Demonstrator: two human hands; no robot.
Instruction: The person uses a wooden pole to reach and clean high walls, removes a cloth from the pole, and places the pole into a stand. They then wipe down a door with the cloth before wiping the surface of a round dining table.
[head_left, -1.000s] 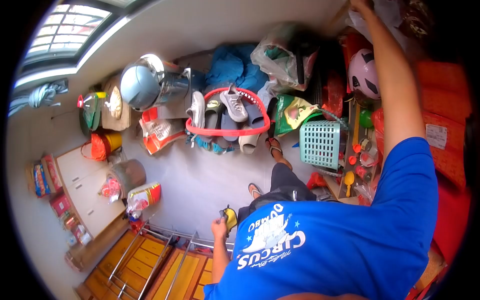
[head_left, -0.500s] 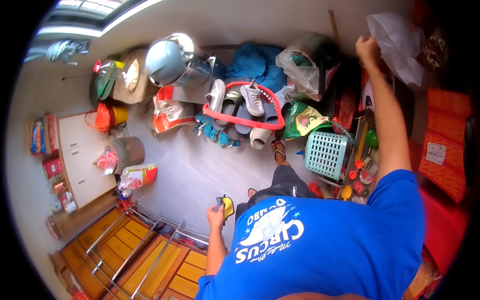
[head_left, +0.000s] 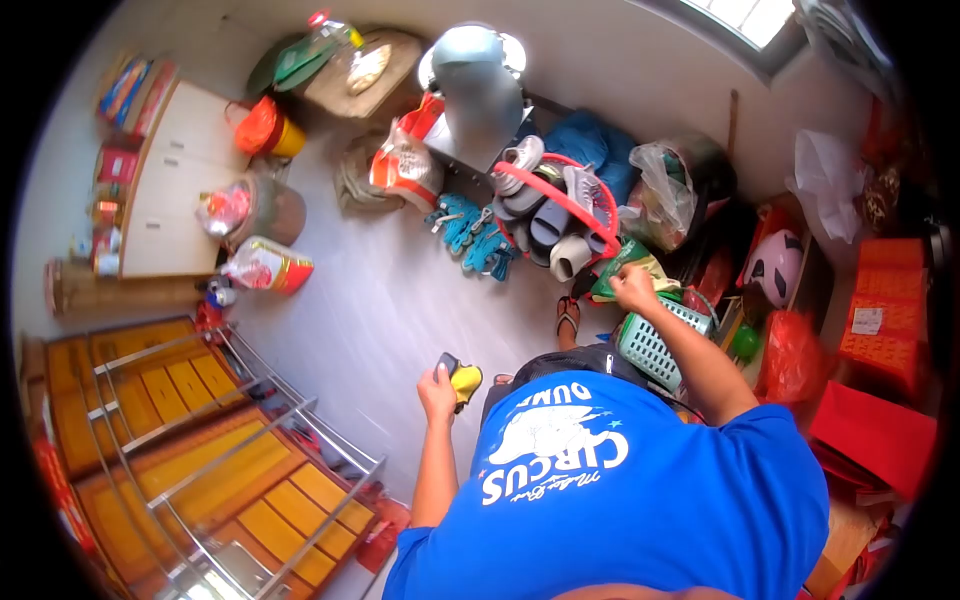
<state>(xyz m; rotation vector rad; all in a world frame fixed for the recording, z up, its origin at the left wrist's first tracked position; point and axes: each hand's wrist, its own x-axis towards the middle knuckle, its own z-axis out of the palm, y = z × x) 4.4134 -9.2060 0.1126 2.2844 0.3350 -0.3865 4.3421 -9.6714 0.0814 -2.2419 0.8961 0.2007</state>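
My left hand (head_left: 437, 393) is closed around a small grey-and-yellow item (head_left: 464, 382), held over the floor; its exact kind I cannot make out. My right hand (head_left: 633, 288) is closed, in front of a green bag (head_left: 612, 268) and just above the light green plastic basket (head_left: 650, 348). Whatever it may hold is hidden. Beyond it, a red-rimmed basket (head_left: 565, 196) is heaped with several shoes, among them a pale sneaker (head_left: 522, 163). Teal gloves or slippers (head_left: 470, 235) lie on the floor beside that basket.
A metal rack (head_left: 225, 440) stands over wooden panels at lower left. White drawers (head_left: 180, 190) and a rice bag (head_left: 272, 268) are at the left. On the right are a pink helmet (head_left: 775, 268), a red plastic bag (head_left: 790, 355) and orange-red boxes (head_left: 882, 310).
My right hand has come down from beside the hanging white plastic bag to the green bag and basket. The view has turned. My left hand still holds the grey-and-yellow item.
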